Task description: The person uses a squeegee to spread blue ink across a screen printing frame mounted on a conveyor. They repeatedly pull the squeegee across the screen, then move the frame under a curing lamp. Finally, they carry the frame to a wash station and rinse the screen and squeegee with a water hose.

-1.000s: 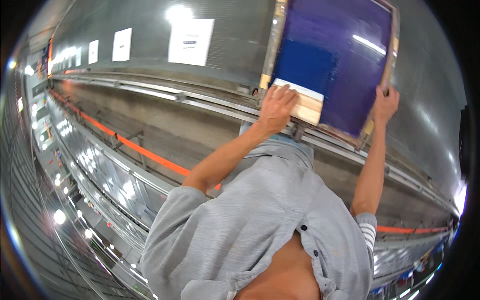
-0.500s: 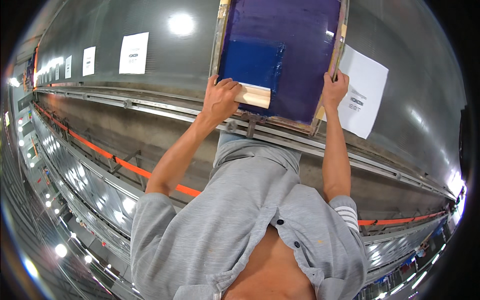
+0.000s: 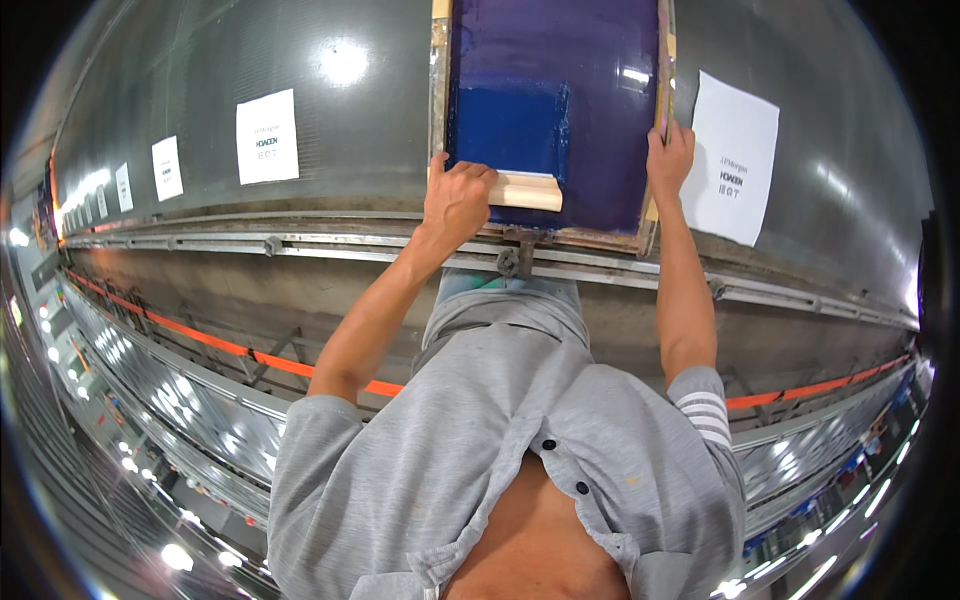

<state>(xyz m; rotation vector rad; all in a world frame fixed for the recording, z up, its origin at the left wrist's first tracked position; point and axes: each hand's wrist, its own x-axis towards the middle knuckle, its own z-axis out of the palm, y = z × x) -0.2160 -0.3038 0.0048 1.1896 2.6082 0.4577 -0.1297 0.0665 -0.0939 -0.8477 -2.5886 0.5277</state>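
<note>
A: Where are the person's hands working?

B: They are staying apart, at opposite sides of the wood-and-tape frame. The left hand is clamping the left end of a pale wooden block, by the frame's lower-left corner. One digit is stretching over the frame's left rail; whether it is pressing there, nobody can tell from this view.

A: And the right hand?

B: It is gripping the frame's right rail, above the lower-right corner, with its fingers curling in.

A: So where is the block sitting?

B: It is lying crosswise inside the frame, close to the near end, over purple mesh. A brighter blue patch is showing just beyond it, in the frame's left half.

A: What is surrounding the frame?

B: A dark grey table is spreading out on both sides. One printed white sheet is lying just right of the frame; another printed sheet is lying well to its left, with more trailing off farther left. On the person's side of the frame, a metal rail is running along the table edge.
</note>
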